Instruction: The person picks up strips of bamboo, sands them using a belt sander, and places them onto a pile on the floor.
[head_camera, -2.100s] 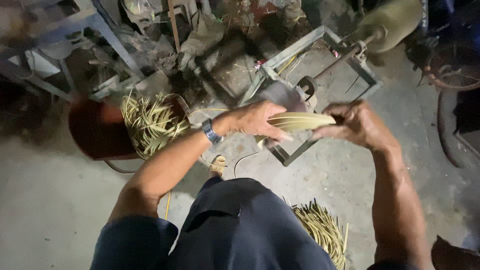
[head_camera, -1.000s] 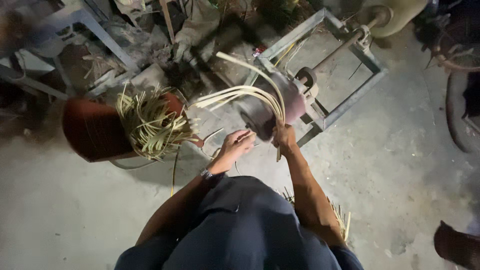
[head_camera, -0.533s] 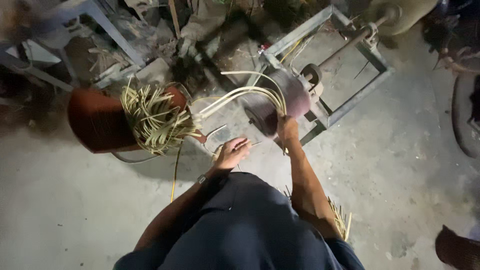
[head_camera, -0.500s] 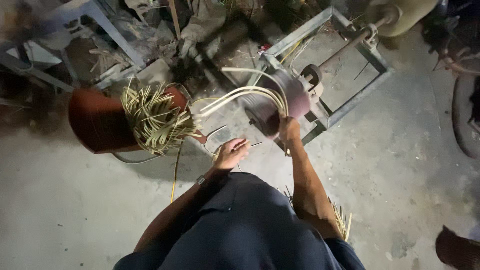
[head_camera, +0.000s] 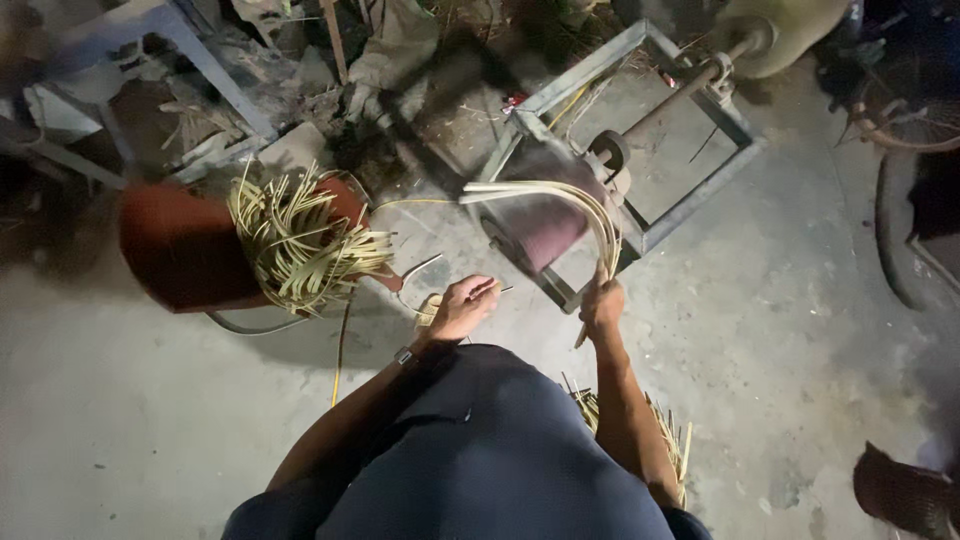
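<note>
Bent cane strips held at a sanding drum.
Right hand (head_camera: 601, 303) has its grip closed on pale strips (head_camera: 560, 196) arching over the drum (head_camera: 548, 228); left hand (head_camera: 462, 306) pinches one thin sliver (head_camera: 496, 290) near the red basket (head_camera: 185, 250).

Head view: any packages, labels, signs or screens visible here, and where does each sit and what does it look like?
None that can be made out: no package, label, sign or screen shows.
Nearest to one: a small red scrap on the floor by the metal frame, too small to identify.
Wrist device on the left arm: small, dark band, no face visible.
</note>
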